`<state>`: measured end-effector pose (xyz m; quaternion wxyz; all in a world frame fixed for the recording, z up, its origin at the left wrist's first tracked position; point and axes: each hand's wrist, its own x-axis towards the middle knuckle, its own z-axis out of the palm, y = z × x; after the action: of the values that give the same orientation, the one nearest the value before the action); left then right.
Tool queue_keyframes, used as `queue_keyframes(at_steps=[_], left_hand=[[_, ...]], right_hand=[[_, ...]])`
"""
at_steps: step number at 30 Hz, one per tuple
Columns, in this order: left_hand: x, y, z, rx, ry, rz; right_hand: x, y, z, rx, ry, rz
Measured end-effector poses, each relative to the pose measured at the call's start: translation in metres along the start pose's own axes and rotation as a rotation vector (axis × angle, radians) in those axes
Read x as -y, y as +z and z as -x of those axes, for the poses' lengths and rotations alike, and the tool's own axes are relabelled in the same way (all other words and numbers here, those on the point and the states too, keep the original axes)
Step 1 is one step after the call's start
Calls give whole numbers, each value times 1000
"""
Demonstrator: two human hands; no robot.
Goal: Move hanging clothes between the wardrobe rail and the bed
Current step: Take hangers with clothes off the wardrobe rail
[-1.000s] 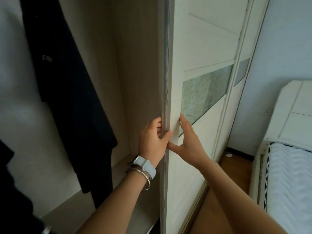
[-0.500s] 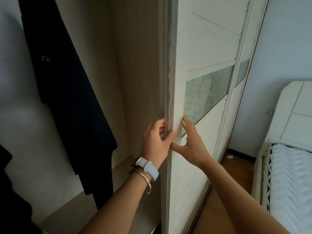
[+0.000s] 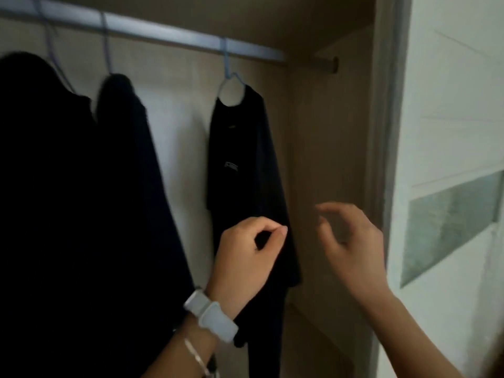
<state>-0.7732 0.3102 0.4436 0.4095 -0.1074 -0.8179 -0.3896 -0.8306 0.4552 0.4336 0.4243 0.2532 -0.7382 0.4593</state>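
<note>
Dark shirt (image 3: 245, 165) hangs on a light-blue hanger (image 3: 227, 75), hooked over the wardrobe rail (image 3: 163, 34) near its right end. It has a small pale label on the chest.

Two more dark garments on the same rail: middle garment (image 3: 131, 159) and left garment (image 3: 41, 186). They hang close together, with a clear gap between them and the shirt. The pale back panel (image 3: 177, 159) shows through that gap.

Left hand (image 3: 245, 263) is raised in front of the shirt's lower right edge. Its fingers are curled, thumb tip meeting a fingertip right at the fabric edge. Can't tell if it's actually pinching cloth or just closed in front of it. A white watch (image 3: 210, 315) and a thin silver bracelet (image 3: 195, 356) are on that wrist.

Right hand (image 3: 354, 249) is motion-blurred, fingers loosely spread and holding nothing. It's in the air between the shirt and the sliding door (image 3: 450, 105), in front of the wardrobe's wooden side wall (image 3: 327, 159), touching neither.

The door is white with a frosted greenish panel (image 3: 447, 225), and its edge runs along the right of the opening.
</note>
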Motion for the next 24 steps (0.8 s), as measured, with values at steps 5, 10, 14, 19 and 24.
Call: queue_keyframes(at_steps=[5,10,14,19,24], left_hand=[[-29,-84,-19,-194,76,-156],[-43,-132,-72,-442,172,-368],[-44,-162,-128,-483,-157,-216],[-38,-173,-189,-418,-427,-221],[-8,-191,-233,-415,-607,-157]], right_hand=[[61,30,-41,92,-115,-229],[98,55,-95,94,-226,-331],[96,72,-159,136,-130,-431],[77,102,-241,145,70,-573],[68,140,-291,376,313,-531]])
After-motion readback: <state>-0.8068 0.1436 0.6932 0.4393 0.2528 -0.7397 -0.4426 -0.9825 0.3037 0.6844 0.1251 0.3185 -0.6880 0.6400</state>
